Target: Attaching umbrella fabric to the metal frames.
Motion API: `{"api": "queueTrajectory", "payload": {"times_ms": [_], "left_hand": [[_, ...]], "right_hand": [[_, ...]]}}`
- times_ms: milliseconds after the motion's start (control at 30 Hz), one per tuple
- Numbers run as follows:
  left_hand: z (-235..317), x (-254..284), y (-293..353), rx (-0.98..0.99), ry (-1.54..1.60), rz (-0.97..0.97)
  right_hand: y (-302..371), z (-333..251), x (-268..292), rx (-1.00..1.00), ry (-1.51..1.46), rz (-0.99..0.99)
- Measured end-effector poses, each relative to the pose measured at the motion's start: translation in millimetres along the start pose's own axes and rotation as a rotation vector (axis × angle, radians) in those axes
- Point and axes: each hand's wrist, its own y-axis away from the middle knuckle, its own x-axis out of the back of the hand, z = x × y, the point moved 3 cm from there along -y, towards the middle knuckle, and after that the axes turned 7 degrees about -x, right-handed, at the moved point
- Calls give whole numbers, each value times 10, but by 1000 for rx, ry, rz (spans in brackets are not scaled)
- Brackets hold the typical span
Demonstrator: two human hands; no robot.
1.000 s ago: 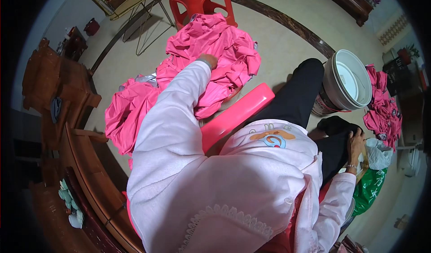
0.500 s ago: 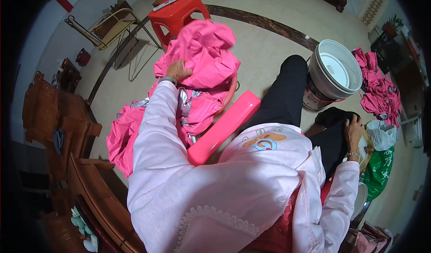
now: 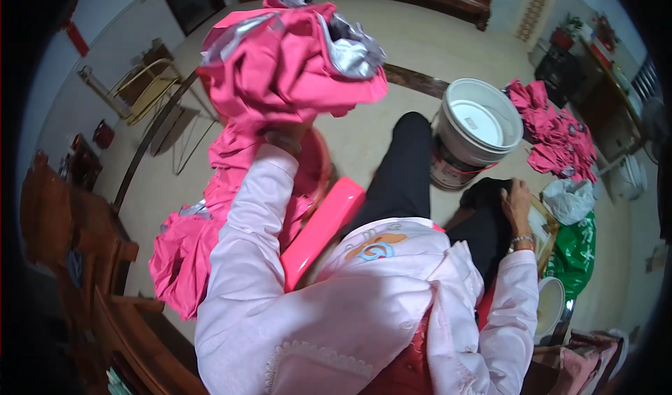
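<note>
My left hand [image 3: 297, 130] is raised at the far left, holding up a large bundle of pink fabric [image 3: 273, 73] with a silvery inner side. The bundle hides its fingers. More pink fabric [image 3: 185, 262] hangs down below it and spreads over the floor. Under the bundle, a pinkish-red basin [image 3: 323, 160] shows part of its rim. Between my left arm and my leg lies a long, smooth pink plastic piece [image 3: 322, 230]. On my black trouser leg at the right rests my right hand [image 3: 516, 202], fingers extended, holding nothing.
Stacked white buckets [image 3: 483, 118] stand beyond my knees. Right of them lie a pink fabric heap [image 3: 560, 136], a white plastic bag [image 3: 568, 200] and a green bag [image 3: 572, 255]. Wooden furniture [image 3: 77, 248] lines the left; a metal-framed rack [image 3: 150, 83] stands farther back.
My left hand has lifted the pink fabric bundle up and away from me, exposing more silvery lining and the basin. The view has shifted; my right hand stays on my leg.
</note>
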Motion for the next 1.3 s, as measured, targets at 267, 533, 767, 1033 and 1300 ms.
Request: {"api": "queueTrajectory", "payload": {"times_ms": [267, 533, 767, 1033, 1300], "left_hand": [[1311, -1305, -234, -583, 1720, -213], [1690, -815, 65, -368, 1506, -15], [1749, -962, 118, -230, 1870, -246], [1523, -1765, -73, -553, 1267, -37], [1371, -1609, 298, -331, 1330, -256]], "right_hand": [[-152, -1206, 1344, -29, -982, 132], [116, -1597, 1805, 270, -866, 348], [326, -1907, 1729, 386, -548, 377], [298, -1827, 1807, 267, -1145, 87], [19, -1481, 1753, -1, -1275, 72]]}}
